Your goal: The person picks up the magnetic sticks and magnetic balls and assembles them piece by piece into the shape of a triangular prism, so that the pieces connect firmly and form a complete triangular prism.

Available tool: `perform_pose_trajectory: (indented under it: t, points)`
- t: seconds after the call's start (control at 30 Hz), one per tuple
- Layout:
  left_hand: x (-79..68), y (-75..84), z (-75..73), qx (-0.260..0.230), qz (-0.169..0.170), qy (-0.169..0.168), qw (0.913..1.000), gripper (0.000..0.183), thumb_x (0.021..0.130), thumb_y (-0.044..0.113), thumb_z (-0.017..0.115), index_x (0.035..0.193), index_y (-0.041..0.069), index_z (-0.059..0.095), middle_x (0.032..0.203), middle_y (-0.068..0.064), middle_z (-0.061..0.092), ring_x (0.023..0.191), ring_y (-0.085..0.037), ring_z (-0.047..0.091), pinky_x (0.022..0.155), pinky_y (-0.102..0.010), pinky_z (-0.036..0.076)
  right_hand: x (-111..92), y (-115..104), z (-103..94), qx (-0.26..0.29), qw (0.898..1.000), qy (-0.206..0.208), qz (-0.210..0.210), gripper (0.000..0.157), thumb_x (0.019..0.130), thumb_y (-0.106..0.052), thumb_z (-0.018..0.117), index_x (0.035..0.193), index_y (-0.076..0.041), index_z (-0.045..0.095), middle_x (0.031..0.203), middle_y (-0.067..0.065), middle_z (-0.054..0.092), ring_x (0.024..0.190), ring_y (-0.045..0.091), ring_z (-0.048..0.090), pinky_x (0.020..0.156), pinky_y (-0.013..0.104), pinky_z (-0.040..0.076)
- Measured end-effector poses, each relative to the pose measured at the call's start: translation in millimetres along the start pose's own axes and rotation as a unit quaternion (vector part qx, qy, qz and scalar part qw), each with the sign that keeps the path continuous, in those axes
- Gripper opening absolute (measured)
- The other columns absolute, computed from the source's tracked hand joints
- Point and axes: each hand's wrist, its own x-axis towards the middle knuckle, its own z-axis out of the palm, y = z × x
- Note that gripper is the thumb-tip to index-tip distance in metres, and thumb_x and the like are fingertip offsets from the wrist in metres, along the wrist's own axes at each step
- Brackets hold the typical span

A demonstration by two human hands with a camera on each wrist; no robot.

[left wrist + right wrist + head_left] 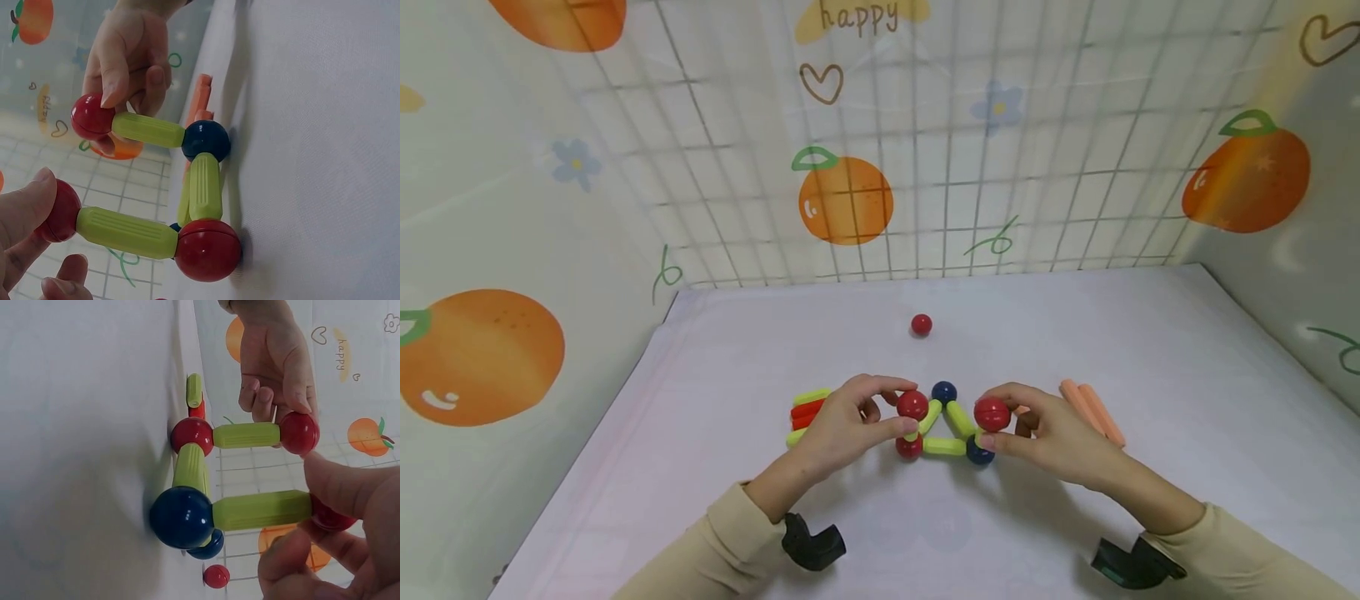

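A triangle of yellow-green magnetic rods [945, 447] lies on the table, with a red ball [909, 447] at its front left corner, a blue ball [981, 452] at front right and another blue ball [944, 392] at the back. From each front corner a yellow-green rod stands up, topped by a red ball. My left hand [850, 421] pinches the left top ball [913, 405] between thumb and fingers. The right top ball [992, 413] is pinched by my right hand [1056, 433]. Both upright rods [128, 232] join top balls to corner balls in the wrist views.
Behind the triangle a loose red ball [921, 325] sits on the white table [737, 333]. Red rods [807, 409] and yellow-green rods [812, 396] lie left, partly behind my left hand. Orange rods [1093, 410] lie to the right. A printed cloth over a wire grid [917, 167] stands behind.
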Motion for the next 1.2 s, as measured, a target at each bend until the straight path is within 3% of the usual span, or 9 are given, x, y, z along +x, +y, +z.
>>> perform_pose_trajectory:
  t: [0.17, 0.3, 0.43, 0.57, 0.7, 0.93, 1.2]
  points:
    - [0.7, -0.6, 0.6, 0.001, -0.005, 0.001, 1.0000, 0.043, 0.083, 0.029, 0.078, 0.124, 0.033, 0.066, 0.110, 0.002, 0.062, 0.078, -0.016, 0.052, 0.062, -0.022, 0.042, -4, 3, -2.7, 0.010, 1.000, 0.005, 0.006, 0.045, 0.083, -0.030, 0.078, 0.123, -0.015, 0.061, 0.104, 0.008, 0.065, 0.070, 0.017, 0.057, 0.060, 0.024, 0.044]
    - [1.2, -2.0, 1.1, 0.003, -0.006, 0.000, 1.0000, 0.044, 0.083, 0.030, 0.078, 0.125, 0.032, 0.066, 0.109, 0.001, 0.062, 0.077, -0.017, 0.052, 0.061, -0.022, 0.042, -16, 14, -14.8, 0.005, 0.999, 0.039, 0.009, 0.048, 0.085, -0.030, 0.077, 0.128, -0.016, 0.059, 0.100, 0.009, 0.060, 0.065, 0.012, 0.055, 0.056, 0.023, 0.042]
    - [-0.3, -5.4, 0.4, 0.005, -0.010, 0.001, 0.9999, 0.044, 0.083, 0.031, 0.078, 0.126, 0.031, 0.066, 0.110, 0.000, 0.062, 0.077, -0.017, 0.051, 0.061, -0.022, 0.042, -30, 38, -29.0, -0.044, 0.993, 0.105, 0.035, 0.048, 0.089, -0.032, 0.073, 0.130, -0.012, 0.058, 0.093, 0.008, 0.056, 0.061, 0.007, 0.050, 0.053, 0.023, 0.038]
    - [-1.0, -7.5, -0.1, 0.003, -0.010, 0.001, 0.9999, 0.043, 0.083, 0.032, 0.078, 0.124, 0.031, 0.066, 0.110, -0.002, 0.062, 0.077, -0.017, 0.052, 0.061, -0.022, 0.043, -47, 66, -42.5, -0.126, 0.977, 0.151, 0.087, 0.051, 0.091, -0.041, 0.069, 0.129, -0.010, 0.058, 0.092, 0.006, 0.057, 0.066, 0.006, 0.051, 0.055, 0.023, 0.038]
    - [0.3, -7.0, -0.5, -0.004, -0.002, 0.002, 1.0000, 0.043, 0.083, 0.032, 0.079, 0.124, 0.030, 0.067, 0.110, -0.002, 0.062, 0.077, -0.017, 0.051, 0.060, -0.022, 0.042, -58, 85, -54.1, -0.173, 0.966, 0.148, 0.126, 0.057, 0.091, -0.046, 0.067, 0.129, -0.005, 0.058, 0.087, 0.005, 0.055, 0.067, 0.007, 0.045, 0.054, 0.023, 0.035]
    - [-0.5, -7.1, -1.6, -0.006, -0.001, 0.005, 1.0000, 0.042, 0.083, 0.032, 0.079, 0.123, 0.033, 0.067, 0.110, -0.002, 0.062, 0.077, -0.017, 0.051, 0.060, -0.022, 0.042, -58, 96, -60.2, -0.183, 0.963, 0.125, 0.155, 0.064, 0.089, -0.048, 0.068, 0.129, 0.001, 0.057, 0.078, 0.003, 0.052, 0.061, 0.010, 0.038, 0.051, 0.025, 0.031]
    - [-0.8, -6.4, -2.1, -0.007, 0.005, 0.005, 1.0000, 0.043, 0.083, 0.031, 0.079, 0.124, 0.029, 0.067, 0.108, -0.002, 0.062, 0.076, -0.016, 0.049, 0.060, -0.021, 0.040, -58, 100, -65.1, -0.199, 0.957, 0.124, 0.170, 0.055, 0.090, -0.041, 0.069, 0.122, 0.003, 0.061, 0.077, 0.003, 0.051, 0.070, 0.017, 0.043, 0.055, 0.028, 0.030]
